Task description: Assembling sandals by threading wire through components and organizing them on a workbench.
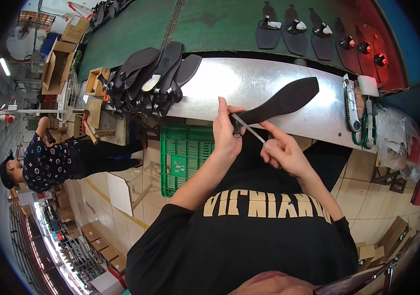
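Note:
My left hand (pixel 225 135) is closed around one end of a black sandal (pixel 288 101). Its flat sole points up and to the right, over the edge of the metal worktop. A thin grey flat strip-like tool (pixel 250 129) lies across the gripped end, close to my left fingers. My right hand (pixel 282 153) pinches the other end of that tool, its index finger stretched toward the sole's edge. The straps at the gripped end are mostly hidden by my left hand.
Black sandals (pixel 143 69) are piled on the metal worktop (pixel 219 73) at left. Several more sandals (pixel 296 37) stand in a row on the green conveyor (pixel 210 24). A box cutter (pixel 351 113) and green-handled scissors (pixel 368 128) lie right. Below is a green crate (pixel 168 169); a person (pixel 52 160) stands left.

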The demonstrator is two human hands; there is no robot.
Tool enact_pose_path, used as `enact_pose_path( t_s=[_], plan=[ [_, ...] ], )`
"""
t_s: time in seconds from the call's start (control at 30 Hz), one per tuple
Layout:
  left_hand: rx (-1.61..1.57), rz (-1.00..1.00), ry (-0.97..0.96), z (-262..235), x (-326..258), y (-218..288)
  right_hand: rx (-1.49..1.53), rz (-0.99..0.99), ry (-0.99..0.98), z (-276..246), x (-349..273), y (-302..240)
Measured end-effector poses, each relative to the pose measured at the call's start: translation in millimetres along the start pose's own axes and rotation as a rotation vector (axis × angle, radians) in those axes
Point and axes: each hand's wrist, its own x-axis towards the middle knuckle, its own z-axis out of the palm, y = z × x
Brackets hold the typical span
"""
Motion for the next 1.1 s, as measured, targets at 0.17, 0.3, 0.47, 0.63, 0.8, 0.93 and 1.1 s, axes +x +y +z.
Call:
enact_pose_path(
  t_s=[0.17, 0.3, 0.47, 0.63, 0.8, 0.93, 1.1],
  plan=[
    [0.152, 0.18, -0.055, 6, -5, 1, 0.026, -0.107, 0.1, 18, 2, 14],
    [0.103, 0.205, -0.063, 13, -7, 5, 0.413, -0.046, 0.032, 9, 0, 1],
    [0.093, 0.26, -0.069, 8, -4, 7, -0.122, -0.101, 0.148, 6, -10, -15],
    [0.223, 0.36, -0.143, 8, -8, 13, -0.835, -0.623, 0.357, 12, 1, -1],
    [0.081, 0.208, -0.157, 6, -6, 19, -0.818, -0.628, 0.255, 22, -4, -6],
    [-0.204, -0.119, -0.147, 0, 11, 25, -0.915, -0.699, 0.15, 23, -9, -6],
    [-0.493, -0.466, -0.321, -15, 11, -4, -0.819, -0.669, 0.456, 14, 3, -10]
  ],
)
